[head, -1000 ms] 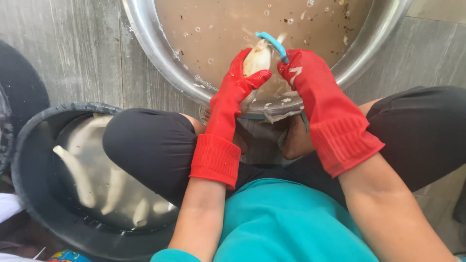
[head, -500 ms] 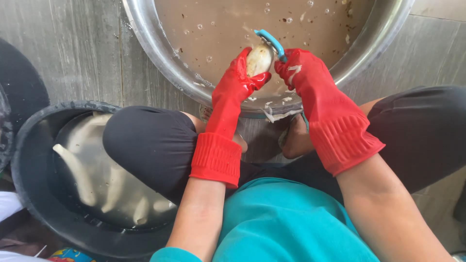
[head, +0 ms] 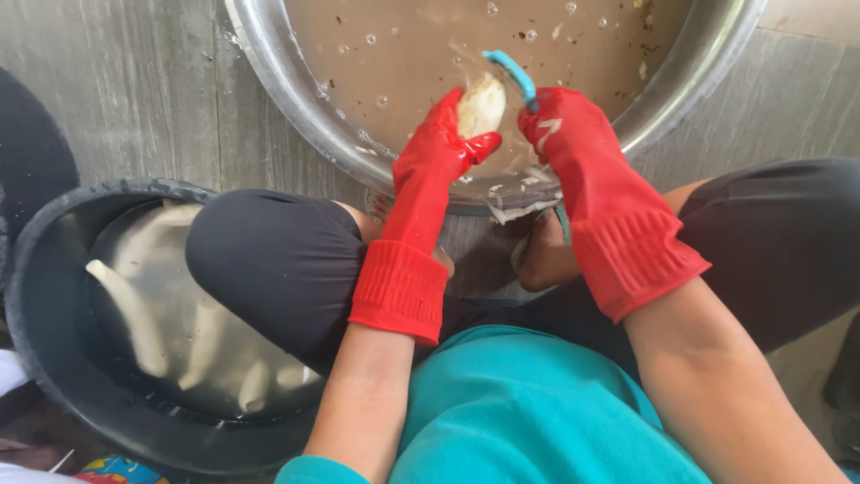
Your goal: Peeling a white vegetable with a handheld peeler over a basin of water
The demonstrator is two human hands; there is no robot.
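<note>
Left hand (head: 434, 157) in red rubber glove clamps pale peeled root (head: 481, 104). Right hand (head: 569, 134) grips blue plastic peeler (head: 511, 75); best to stroke away from fingers, over round steel basin (head: 296, 99).

Soft even daylight, sharp focus

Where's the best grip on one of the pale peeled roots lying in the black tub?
Probably mid-length on the long pale root at the black tub's left side, coming from above with fingers across its narrow width. It lies flat, slanted, in water and apart from the cluster, while the knee covers the tub's right side.
</note>
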